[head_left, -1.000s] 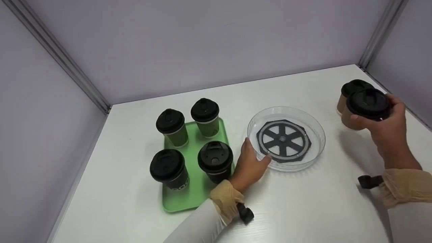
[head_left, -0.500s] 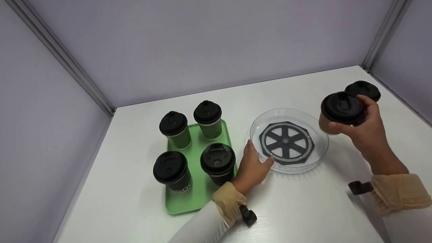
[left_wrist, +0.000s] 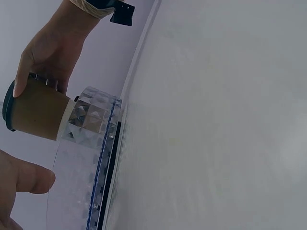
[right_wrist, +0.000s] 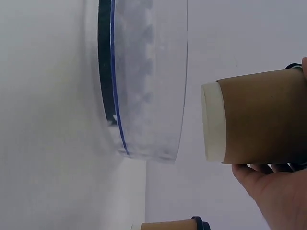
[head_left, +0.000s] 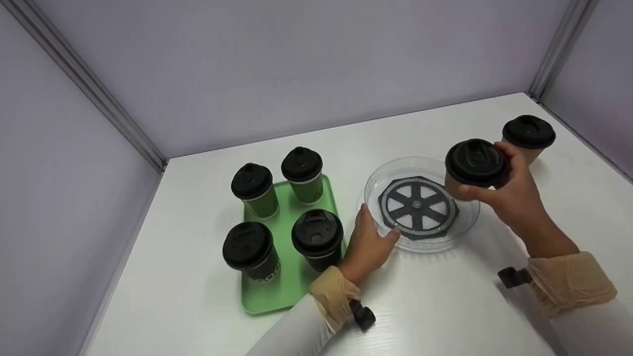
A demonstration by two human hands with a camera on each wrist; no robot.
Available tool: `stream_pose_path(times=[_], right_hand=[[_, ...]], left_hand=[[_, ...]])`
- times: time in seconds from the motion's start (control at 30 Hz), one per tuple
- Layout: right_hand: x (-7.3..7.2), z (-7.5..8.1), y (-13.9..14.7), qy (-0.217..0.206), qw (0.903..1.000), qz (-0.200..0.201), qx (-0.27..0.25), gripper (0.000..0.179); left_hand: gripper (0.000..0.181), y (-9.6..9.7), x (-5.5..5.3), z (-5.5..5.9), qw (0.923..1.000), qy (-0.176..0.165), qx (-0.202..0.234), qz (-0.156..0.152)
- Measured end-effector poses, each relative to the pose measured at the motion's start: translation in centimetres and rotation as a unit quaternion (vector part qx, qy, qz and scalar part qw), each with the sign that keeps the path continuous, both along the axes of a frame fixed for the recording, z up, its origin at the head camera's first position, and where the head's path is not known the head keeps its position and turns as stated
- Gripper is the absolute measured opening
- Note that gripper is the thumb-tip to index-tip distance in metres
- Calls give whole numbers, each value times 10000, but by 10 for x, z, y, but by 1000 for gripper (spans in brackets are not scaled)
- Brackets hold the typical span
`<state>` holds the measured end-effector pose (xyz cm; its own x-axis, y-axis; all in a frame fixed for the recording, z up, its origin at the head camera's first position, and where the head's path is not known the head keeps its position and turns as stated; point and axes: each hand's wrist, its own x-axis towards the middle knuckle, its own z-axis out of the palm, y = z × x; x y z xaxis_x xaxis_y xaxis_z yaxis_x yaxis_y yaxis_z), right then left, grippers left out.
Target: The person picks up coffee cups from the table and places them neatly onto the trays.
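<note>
My right hand grips a brown paper coffee cup with a black lid. The cup is held upright in the air, over the right part of a clear round dish. A dark spoked disc shows through the dish's bottom. At the dish's near left side my left hand rests against the wall, thumb and fingers spread. In the left wrist view the thumb lies by the rim; the other fingers are mostly out of that frame.
A green tray at left carries several lidded cups: green-sleeved cups behind, dark cups in front. Another brown cup stands at far right, behind my right hand. Pale walls border the white table.
My right hand has carried the brown cup left, away from the other brown cup and over the dish's right part. The left hand has stayed at the dish.
</note>
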<state>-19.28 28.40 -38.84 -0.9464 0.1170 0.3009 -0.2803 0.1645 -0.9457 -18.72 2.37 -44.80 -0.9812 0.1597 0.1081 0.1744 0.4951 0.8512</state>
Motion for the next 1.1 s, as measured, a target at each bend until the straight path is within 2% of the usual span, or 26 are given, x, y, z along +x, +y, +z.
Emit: stream_pose_path(times=[0.23,0.33,0.73,1.1], right_hand=[[6,4,-14,-552,9954,10,789,99],[7,5,-17,-622,9930,143,990,101],[9,-1,-28,-581,9864,1100,1070,102],[8,-7,-39,-924,9782,1242,1385,103]], left_hand=[[87,0,2,0,9999,113,-42,49],[87,0,2,0,9999,144,-60,50],[88,-1,0,1,9999,159,21,-35],[90,-2,-1,0,9999,110,-75,23]])
